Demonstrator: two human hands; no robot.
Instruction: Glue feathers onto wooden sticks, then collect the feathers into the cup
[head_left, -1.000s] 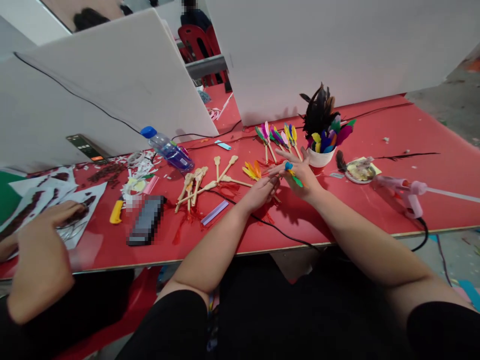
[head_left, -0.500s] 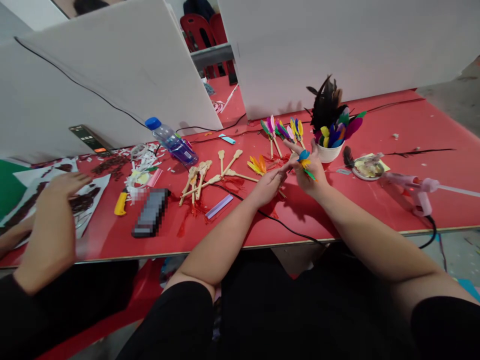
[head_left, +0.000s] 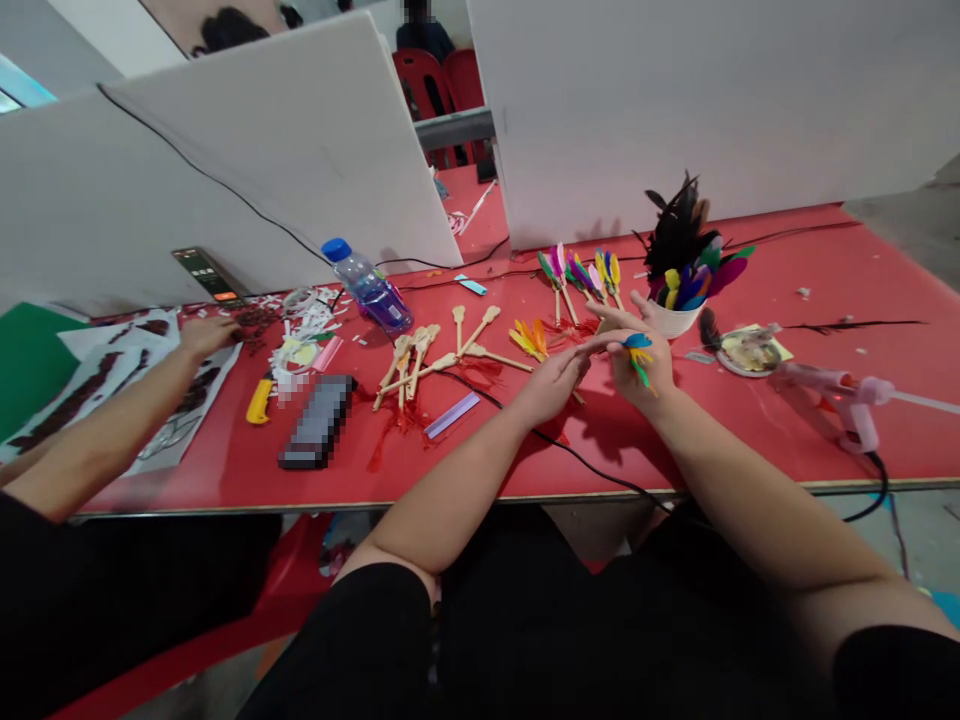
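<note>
My right hand (head_left: 641, 365) holds a small bunch of blue, yellow and green feathers (head_left: 639, 358) near its thumb side, some of its other fingers stretched toward the cup. My left hand (head_left: 553, 385) reaches across to it, fingertips at the feathers; what they pinch is too small to make out. Just left of my hands lie orange and yellow feathers (head_left: 529, 338) on a stick. Several wooden sticks (head_left: 431, 372) with red threads are further left. Behind my hands, feathered sticks (head_left: 559, 270) rest beside a white cup (head_left: 673, 320) full of feathers.
On the right lie a pink glue gun (head_left: 844, 400) and a dish (head_left: 750, 352). A black cable (head_left: 585, 463) runs below my hands. Left are a bottle (head_left: 371, 290), a phone (head_left: 319, 425), a yellow cutter (head_left: 259, 400) and another person's arm (head_left: 120, 420) over papers.
The view has shifted, so the table items appear further right. My left fingers have straightened toward the feathers in my right hand. The other person's hand has reached forward to the brown scraps.
</note>
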